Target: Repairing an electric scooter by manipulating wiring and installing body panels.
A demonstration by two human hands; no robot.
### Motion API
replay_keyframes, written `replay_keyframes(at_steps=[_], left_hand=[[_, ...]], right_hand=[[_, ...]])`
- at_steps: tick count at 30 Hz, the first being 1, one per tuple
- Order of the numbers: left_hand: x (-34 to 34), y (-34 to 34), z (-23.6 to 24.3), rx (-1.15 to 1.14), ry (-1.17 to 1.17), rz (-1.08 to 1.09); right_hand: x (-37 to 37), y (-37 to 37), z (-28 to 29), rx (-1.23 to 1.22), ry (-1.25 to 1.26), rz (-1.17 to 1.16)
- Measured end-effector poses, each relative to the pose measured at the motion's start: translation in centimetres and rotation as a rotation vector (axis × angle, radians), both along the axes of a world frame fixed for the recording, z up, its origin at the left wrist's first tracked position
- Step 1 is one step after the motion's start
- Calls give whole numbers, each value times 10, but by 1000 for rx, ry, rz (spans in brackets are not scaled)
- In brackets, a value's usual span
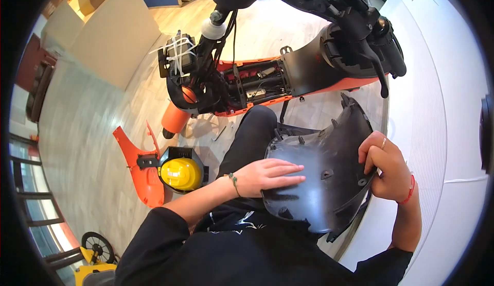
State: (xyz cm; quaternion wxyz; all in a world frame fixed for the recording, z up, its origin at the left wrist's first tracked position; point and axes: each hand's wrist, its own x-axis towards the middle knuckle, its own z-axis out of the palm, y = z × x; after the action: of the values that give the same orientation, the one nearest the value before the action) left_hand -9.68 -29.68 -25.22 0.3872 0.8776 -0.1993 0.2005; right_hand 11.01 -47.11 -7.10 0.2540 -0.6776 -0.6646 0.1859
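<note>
A curved black plastic scooter panel (pixel 337 149) rests across my lap, its inner side with clips and tabs facing up. My left hand (pixel 267 177) lies flat on its left part, fingers stretched out. On the right edge, my right hand (pixel 385 165) is closed, thumb and bent fingers gripping the rim. Just beyond stands a partly stripped scooter (pixel 309 72) with orange trim. Its floor section is uncovered, showing wiring and metal parts. A black unit (pixel 180 54) wrapped in white ties hangs at its front.
Left of my leg, an orange body panel (pixel 146 189) lies on the wooden floor beside a yellow dome-shaped thing (pixel 181 174) in a black surround. A small bent metal rod (pixel 220 133) lies near the orange front fender (pixel 176 117). A white ribbed wall (pixel 422 147) borders my right side.
</note>
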Motion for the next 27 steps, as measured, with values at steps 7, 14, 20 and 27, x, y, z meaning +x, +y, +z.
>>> replay_keyframes(at_steps=[7,14,20,27], left_hand=[[3,-36,-1,63,-199,-115],[22,-40,-2,146,-256,-93],[63,-44,-15,-31,-224,-43],[69,-53,-26,-336,41,99]], right_hand=[[-10,21,14,150,-59,97],[-22,37,25,347,-46,199],[-57,29,35,501,-115,127],[-14,-56,-57,304,134,-1005]])
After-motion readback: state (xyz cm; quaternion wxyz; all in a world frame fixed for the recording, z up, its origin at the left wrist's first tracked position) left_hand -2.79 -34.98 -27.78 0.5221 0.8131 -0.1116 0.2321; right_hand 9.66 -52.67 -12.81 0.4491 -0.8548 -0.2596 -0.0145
